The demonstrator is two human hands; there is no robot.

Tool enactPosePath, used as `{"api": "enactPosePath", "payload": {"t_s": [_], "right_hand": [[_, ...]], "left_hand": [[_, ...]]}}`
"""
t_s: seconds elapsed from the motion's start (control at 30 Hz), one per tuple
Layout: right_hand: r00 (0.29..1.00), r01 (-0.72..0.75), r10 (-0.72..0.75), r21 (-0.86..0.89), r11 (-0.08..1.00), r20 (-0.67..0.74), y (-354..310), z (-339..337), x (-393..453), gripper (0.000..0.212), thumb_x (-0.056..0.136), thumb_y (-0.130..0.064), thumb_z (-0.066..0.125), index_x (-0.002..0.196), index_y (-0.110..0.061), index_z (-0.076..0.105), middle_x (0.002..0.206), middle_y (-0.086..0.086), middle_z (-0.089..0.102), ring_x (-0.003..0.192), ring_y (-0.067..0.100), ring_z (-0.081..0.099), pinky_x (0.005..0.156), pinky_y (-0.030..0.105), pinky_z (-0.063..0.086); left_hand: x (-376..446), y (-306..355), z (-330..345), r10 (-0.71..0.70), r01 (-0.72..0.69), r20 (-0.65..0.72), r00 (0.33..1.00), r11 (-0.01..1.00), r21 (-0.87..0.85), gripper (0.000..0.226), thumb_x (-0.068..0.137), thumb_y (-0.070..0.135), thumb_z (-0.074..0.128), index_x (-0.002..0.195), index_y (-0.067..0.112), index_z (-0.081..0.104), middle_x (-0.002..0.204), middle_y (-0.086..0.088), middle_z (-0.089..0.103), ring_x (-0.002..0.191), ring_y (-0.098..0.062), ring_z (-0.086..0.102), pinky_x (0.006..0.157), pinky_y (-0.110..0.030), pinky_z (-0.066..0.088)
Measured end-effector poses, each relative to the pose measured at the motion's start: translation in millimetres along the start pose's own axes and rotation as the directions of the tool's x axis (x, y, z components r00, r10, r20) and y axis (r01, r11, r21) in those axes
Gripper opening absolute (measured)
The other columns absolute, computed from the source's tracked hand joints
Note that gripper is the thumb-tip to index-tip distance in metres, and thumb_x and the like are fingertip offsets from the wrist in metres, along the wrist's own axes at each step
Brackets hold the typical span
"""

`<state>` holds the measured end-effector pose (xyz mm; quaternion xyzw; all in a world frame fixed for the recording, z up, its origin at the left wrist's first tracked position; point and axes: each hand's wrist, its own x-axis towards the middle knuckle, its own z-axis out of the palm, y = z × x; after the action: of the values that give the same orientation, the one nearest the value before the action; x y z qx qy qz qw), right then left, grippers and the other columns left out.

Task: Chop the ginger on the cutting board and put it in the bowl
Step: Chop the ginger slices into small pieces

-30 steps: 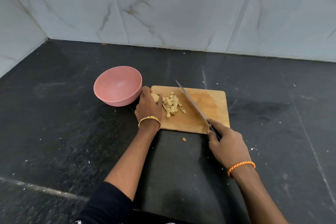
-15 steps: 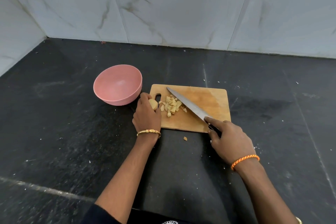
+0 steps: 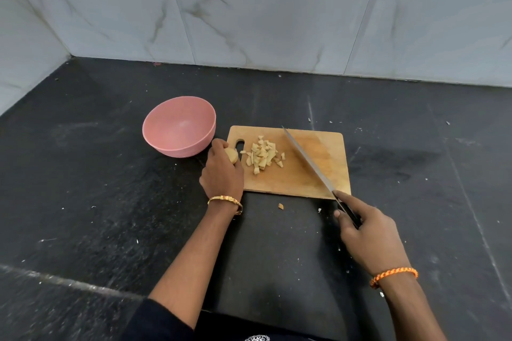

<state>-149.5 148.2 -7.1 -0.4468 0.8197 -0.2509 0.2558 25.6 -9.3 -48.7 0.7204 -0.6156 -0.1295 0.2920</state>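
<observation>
A wooden cutting board [image 3: 313, 174] lies on the black counter, with a small heap of chopped ginger [image 3: 261, 153] near its left end. My left hand [image 3: 221, 171] grips an uncut ginger piece [image 3: 231, 155] at the board's left edge, beside the handle hole. My right hand [image 3: 365, 232] holds a long knife [image 3: 307, 160] by its black handle; the blade lies slanted across the board, right of the heap, tip toward the far edge. A pink bowl [image 3: 155, 135] stands left of the board, with nothing visible inside.
One stray ginger bit [image 3: 281, 206] lies on the counter just in front of the board. Marble-tiled walls [image 3: 249, 8] close off the back and the left corner. Small white crumbs dot the dark counter [image 3: 83, 202].
The knife has swung right, off the ginger heap, its tip now near the board's far edge. My left hand has stayed at the board's left end with the ginger piece.
</observation>
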Motion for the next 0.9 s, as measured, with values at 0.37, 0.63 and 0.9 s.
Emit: {"api": "enactPosePath", "payload": {"t_s": [0.37, 0.63, 0.9], "right_hand": [[1.0, -0.018, 0.018, 0.07, 0.997, 0.005, -1, 5, -7, 0.04, 0.091, -0.024, 0.056, 0.128, -0.041, 0.054, 0.101, -0.004, 0.063, 0.08, 0.015, 0.059, 0.071, 0.028, 0.048], [0.998, -0.041, 0.036, 0.089, 0.995, 0.059, -4, 17, -20, 0.041, 0.093, -0.023, 0.052, 0.131, -0.037, 0.052, 0.088, -0.008, 0.059, 0.077, 0.011, 0.058, 0.069, 0.023, 0.049], [0.994, -0.108, 0.109, 0.514, 0.851, 0.028, -3, 20, -18, 0.027, 0.095, -0.018, 0.051, 0.093, -0.044, 0.06, 0.064, -0.002, 0.059, 0.058, 0.013, 0.052, 0.061, 0.034, 0.046]], "left_hand": [[6, 1, 4, 0.031, -0.033, 0.039, 0.999, 0.997, 0.067, 0.033, 0.09, 0.043, 0.051, 0.109, 0.018, 0.041, 0.106, -0.004, 0.06, 0.089, -0.03, 0.061, 0.064, -0.035, 0.037], [-7, -2, 2, 0.023, -0.023, 0.016, 1.0, 1.0, 0.004, 0.029, 0.091, 0.04, 0.05, 0.109, 0.019, 0.043, 0.105, -0.002, 0.06, 0.087, -0.028, 0.06, 0.064, -0.033, 0.037], [4, 44, -9, -0.085, 0.188, 0.243, 0.966, 0.878, -0.44, 0.035, 0.088, 0.021, 0.05, 0.118, 0.005, 0.043, 0.122, -0.01, 0.043, 0.092, -0.017, 0.046, 0.078, -0.026, 0.034]]}}
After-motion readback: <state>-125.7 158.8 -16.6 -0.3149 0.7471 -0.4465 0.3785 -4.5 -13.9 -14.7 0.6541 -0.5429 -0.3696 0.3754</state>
